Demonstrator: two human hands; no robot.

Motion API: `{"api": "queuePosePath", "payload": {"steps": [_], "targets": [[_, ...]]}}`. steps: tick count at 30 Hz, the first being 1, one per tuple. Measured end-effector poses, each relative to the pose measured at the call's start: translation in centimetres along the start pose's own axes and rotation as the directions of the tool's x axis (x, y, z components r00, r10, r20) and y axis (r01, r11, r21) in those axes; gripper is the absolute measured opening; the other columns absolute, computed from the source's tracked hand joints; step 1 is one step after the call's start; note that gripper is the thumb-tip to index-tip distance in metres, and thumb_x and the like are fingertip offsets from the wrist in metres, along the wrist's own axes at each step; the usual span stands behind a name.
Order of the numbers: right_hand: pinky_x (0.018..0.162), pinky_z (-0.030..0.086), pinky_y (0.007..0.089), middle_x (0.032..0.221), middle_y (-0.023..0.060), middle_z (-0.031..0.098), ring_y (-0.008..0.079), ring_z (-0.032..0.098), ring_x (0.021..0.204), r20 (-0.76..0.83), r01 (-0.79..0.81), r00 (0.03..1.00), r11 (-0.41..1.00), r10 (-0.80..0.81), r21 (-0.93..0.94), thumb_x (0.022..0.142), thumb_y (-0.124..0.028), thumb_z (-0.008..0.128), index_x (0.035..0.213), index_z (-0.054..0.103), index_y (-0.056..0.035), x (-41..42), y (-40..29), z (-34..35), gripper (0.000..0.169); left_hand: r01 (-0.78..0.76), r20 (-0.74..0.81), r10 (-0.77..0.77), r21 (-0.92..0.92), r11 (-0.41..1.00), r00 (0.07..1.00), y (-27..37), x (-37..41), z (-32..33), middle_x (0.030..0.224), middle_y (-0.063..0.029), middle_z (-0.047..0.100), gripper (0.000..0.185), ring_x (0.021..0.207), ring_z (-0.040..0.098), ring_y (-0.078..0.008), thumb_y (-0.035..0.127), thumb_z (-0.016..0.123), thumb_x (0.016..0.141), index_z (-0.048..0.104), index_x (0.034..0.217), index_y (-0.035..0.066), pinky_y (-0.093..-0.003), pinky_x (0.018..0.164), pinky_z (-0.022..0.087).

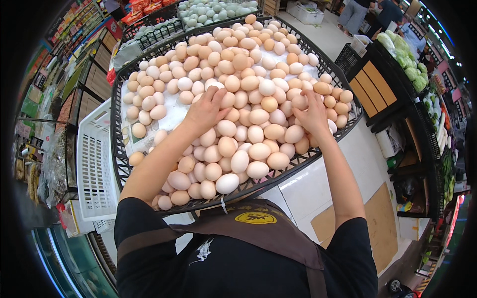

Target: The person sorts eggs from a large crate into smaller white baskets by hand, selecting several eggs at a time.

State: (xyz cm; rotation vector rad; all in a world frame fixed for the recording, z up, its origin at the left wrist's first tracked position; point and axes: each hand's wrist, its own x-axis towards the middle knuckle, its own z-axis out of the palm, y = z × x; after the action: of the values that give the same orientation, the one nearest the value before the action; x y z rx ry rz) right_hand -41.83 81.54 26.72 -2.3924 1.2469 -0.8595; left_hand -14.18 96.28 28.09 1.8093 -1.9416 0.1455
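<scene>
A large heap of pale brown and cream eggs [257, 116] fills much of a wide black plastic mesh crate [121, 164] in front of me. My left hand [206, 111] reaches into the heap's middle, thumb and fingers around a light brown egg [228, 100]; a whiter egg [215, 85] lies at its fingertips. Over at the right side, my right hand [314, 113] has thumb and fingers about a pinkish-brown egg [299, 102]. Both palms face down and hide some eggs beneath. White paper lining [173, 111] shows between eggs at the left.
Pale green eggs [214, 13] fill crates beyond mine. A white plastic basket [96, 160] stands against the left side. Cabbages [404, 59] top a black display stand [363, 74] at right. Flattened cardboard [372, 227] lies on the tiled floor. People [352, 16] stand at far right.
</scene>
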Motion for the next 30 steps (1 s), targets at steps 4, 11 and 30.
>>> {"api": "queuePosePath", "payload": {"steps": [4,11,30], "targets": [[0.076,0.049,0.0444,0.108,0.0134,0.05,0.035,0.056,0.094,0.015,0.102,0.995,0.994,-0.103,0.032,0.069,-0.02,0.068,0.11,0.048,-0.0123,0.3,0.8,0.1,0.046,0.018,-0.043,-0.021,-0.059,0.998,0.999,-0.2,0.0,-0.3,0.111,-0.0173,0.046,0.046,0.094,0.054,-0.036,0.02,0.067,0.079,0.043,0.116,0.005,-0.0414,0.075,0.049],[0.073,0.049,0.0427,0.116,0.0129,0.048,0.0366,0.056,0.092,0.199,0.298,0.934,0.954,-0.297,0.026,0.07,-0.021,0.069,0.111,0.048,-0.0109,0.5,2.1,-1.4,0.047,0.173,-0.237,-0.238,-0.266,0.948,0.942,-4.6,-0.8,-2.0,0.11,-0.0186,0.05,0.049,0.101,0.052,-0.0327,0.02,0.067,0.078,0.044,0.117,0.001,-0.0384,0.086,0.044],[0.08,0.044,0.0422,0.111,0.012,0.053,0.0316,0.053,0.098,-0.037,0.379,0.922,0.919,-0.385,-0.111,0.077,-0.027,0.065,0.108,0.055,-0.0119,-1.1,1.3,-4.1,0.036,0.111,0.115,-0.09,-0.187,0.976,0.989,-8.8,-4.8,-5.2,0.112,-0.0174,0.052,0.043,0.101,0.053,-0.0315,0.016,0.066,0.078,0.048,0.115,0.004,-0.0377,0.086,0.044]]}}
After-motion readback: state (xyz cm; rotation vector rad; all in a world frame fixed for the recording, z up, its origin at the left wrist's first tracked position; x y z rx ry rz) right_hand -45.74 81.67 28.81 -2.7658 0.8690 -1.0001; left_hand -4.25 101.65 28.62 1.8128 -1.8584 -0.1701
